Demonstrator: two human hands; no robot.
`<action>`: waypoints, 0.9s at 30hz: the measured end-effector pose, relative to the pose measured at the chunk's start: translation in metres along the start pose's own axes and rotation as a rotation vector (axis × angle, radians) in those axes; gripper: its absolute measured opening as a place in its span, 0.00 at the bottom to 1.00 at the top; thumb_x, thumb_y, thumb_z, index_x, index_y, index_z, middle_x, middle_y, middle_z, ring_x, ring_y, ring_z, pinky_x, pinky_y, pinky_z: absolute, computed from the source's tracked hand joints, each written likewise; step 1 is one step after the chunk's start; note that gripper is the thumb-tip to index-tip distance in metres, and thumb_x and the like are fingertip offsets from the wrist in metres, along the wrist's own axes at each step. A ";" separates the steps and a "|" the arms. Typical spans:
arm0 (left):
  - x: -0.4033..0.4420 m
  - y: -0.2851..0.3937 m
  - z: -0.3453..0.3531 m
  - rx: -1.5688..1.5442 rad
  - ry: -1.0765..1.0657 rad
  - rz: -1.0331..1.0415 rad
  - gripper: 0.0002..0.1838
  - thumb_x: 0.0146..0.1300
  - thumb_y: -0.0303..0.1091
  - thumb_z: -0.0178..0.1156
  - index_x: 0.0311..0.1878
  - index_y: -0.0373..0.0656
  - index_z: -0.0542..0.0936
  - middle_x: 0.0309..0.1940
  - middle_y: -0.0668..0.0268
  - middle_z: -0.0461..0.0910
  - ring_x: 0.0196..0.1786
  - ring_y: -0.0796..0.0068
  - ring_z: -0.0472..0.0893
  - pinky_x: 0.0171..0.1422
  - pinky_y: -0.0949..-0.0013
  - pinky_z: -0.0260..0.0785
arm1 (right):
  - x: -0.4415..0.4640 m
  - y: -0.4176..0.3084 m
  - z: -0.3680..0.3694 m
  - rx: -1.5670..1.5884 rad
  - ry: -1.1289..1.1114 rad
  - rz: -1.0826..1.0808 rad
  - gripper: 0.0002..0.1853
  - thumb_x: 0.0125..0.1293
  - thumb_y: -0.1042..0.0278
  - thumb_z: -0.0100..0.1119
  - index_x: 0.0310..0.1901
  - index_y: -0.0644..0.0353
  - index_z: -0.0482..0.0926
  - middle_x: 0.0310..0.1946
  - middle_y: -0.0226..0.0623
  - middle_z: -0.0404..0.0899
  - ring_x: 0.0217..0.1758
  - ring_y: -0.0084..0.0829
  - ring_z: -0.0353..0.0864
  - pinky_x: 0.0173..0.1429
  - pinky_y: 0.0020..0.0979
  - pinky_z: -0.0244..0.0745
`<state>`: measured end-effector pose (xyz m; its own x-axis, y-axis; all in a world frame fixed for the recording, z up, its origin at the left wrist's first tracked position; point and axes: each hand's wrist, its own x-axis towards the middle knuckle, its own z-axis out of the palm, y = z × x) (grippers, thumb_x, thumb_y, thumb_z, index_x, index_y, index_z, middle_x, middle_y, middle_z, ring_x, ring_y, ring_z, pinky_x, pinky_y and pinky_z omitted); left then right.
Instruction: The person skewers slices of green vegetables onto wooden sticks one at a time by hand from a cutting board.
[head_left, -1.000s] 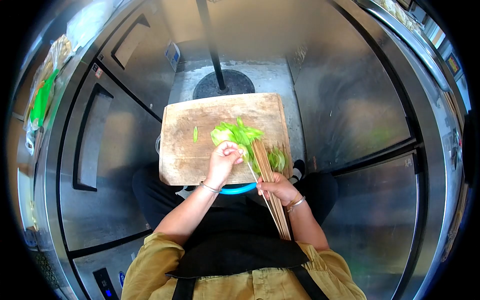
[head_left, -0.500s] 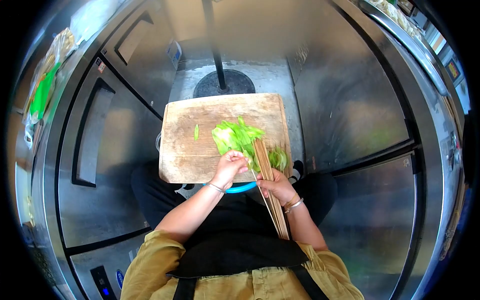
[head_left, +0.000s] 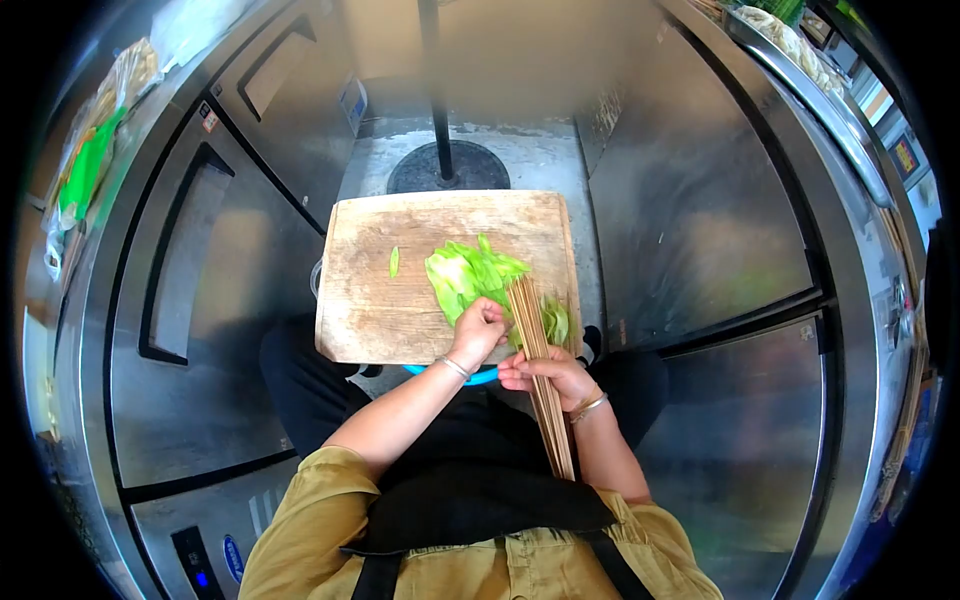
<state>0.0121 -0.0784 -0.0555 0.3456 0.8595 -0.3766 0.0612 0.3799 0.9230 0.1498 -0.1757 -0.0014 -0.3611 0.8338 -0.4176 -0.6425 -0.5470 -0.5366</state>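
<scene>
A wooden board (head_left: 385, 310) lies in front of me, with a pile of green leafy slices (head_left: 460, 275) right of its middle. More green slices (head_left: 556, 318) lie by the right edge, partly behind the sticks. My right hand (head_left: 552, 376) is wrapped round a bundle of thin wooden sticks (head_left: 536, 330), whose tips point away over the board. At the pile's near edge is my left hand (head_left: 480, 328), its fingers pinched together; what they hold, if anything, is too small to make out. One small green slice (head_left: 394, 262) lies apart on the left.
Steel cabinets stand on the left (head_left: 205, 270) and right (head_left: 700, 200). A black pole on a round base (head_left: 447, 168) is behind the board. Part of a blue rim (head_left: 480, 377) shows under the board's near edge. A metal tray (head_left: 820, 100) sits at the upper right.
My left hand has moved slightly right, nearer the sticks. The single pale stick that slanted between my hands no longer shows apart from the bundle. My right hand still holds the bundle.
</scene>
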 end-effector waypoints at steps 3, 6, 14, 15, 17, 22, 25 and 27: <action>-0.013 0.005 0.000 0.021 0.022 0.129 0.08 0.56 0.22 0.55 0.39 0.39 0.69 0.34 0.66 0.71 0.29 0.81 0.73 0.31 0.78 0.71 | 0.002 0.002 -0.005 0.004 -0.001 -0.004 0.08 0.56 0.78 0.54 0.38 0.70 0.74 0.39 0.50 0.77 0.41 0.38 0.79 0.52 0.35 0.75; -0.020 0.008 -0.003 -0.015 0.015 0.146 0.08 0.58 0.25 0.55 0.41 0.39 0.70 0.34 0.67 0.72 0.29 0.81 0.73 0.32 0.80 0.71 | 0.002 0.001 -0.002 0.004 0.007 -0.003 0.09 0.56 0.78 0.54 0.39 0.71 0.74 0.39 0.50 0.76 0.42 0.38 0.79 0.52 0.36 0.74; -0.020 0.035 -0.001 -0.227 -0.041 -0.003 0.07 0.59 0.32 0.58 0.36 0.40 0.74 0.26 0.70 0.75 0.27 0.84 0.74 0.30 0.81 0.70 | 0.005 0.003 0.001 -0.015 0.025 -0.008 0.13 0.56 0.78 0.55 0.43 0.73 0.72 0.39 0.50 0.76 0.43 0.39 0.78 0.53 0.36 0.73; -0.018 0.035 -0.001 -0.206 -0.035 0.000 0.07 0.58 0.32 0.59 0.35 0.39 0.74 0.24 0.70 0.75 0.25 0.84 0.74 0.28 0.80 0.71 | 0.005 0.003 0.002 -0.008 0.029 -0.008 0.12 0.56 0.78 0.55 0.42 0.73 0.73 0.39 0.50 0.76 0.43 0.39 0.78 0.53 0.36 0.74; -0.020 0.038 -0.002 -0.213 -0.029 -0.011 0.07 0.58 0.32 0.59 0.35 0.39 0.74 0.24 0.70 0.75 0.25 0.84 0.75 0.28 0.81 0.70 | 0.004 0.003 0.001 0.001 0.034 -0.008 0.11 0.56 0.78 0.55 0.41 0.72 0.73 0.39 0.50 0.76 0.44 0.38 0.78 0.53 0.37 0.74; -0.027 0.038 -0.012 -0.243 -0.029 -0.010 0.06 0.58 0.32 0.59 0.34 0.40 0.74 0.24 0.70 0.76 0.25 0.84 0.74 0.28 0.81 0.69 | 0.004 0.003 0.002 -0.035 0.072 0.005 0.10 0.56 0.77 0.56 0.40 0.69 0.74 0.37 0.45 0.78 0.40 0.34 0.79 0.50 0.33 0.75; -0.031 0.038 -0.018 -0.221 -0.036 0.009 0.06 0.58 0.32 0.59 0.33 0.41 0.74 0.24 0.70 0.76 0.25 0.84 0.74 0.28 0.82 0.68 | 0.005 0.004 0.002 -0.108 0.108 0.014 0.09 0.55 0.76 0.58 0.38 0.67 0.75 0.34 0.40 0.79 0.35 0.29 0.80 0.43 0.28 0.77; -0.031 0.035 -0.022 -0.225 -0.045 -0.020 0.05 0.59 0.31 0.57 0.33 0.41 0.74 0.24 0.69 0.75 0.24 0.84 0.73 0.27 0.81 0.68 | 0.008 0.007 -0.004 -0.154 0.111 0.015 0.08 0.55 0.75 0.58 0.37 0.66 0.75 0.32 0.37 0.79 0.31 0.26 0.79 0.40 0.26 0.76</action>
<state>-0.0169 -0.0840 -0.0135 0.3885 0.8367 -0.3860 -0.1403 0.4677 0.8727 0.1454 -0.1733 -0.0116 -0.2873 0.8168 -0.5003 -0.5238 -0.5713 -0.6319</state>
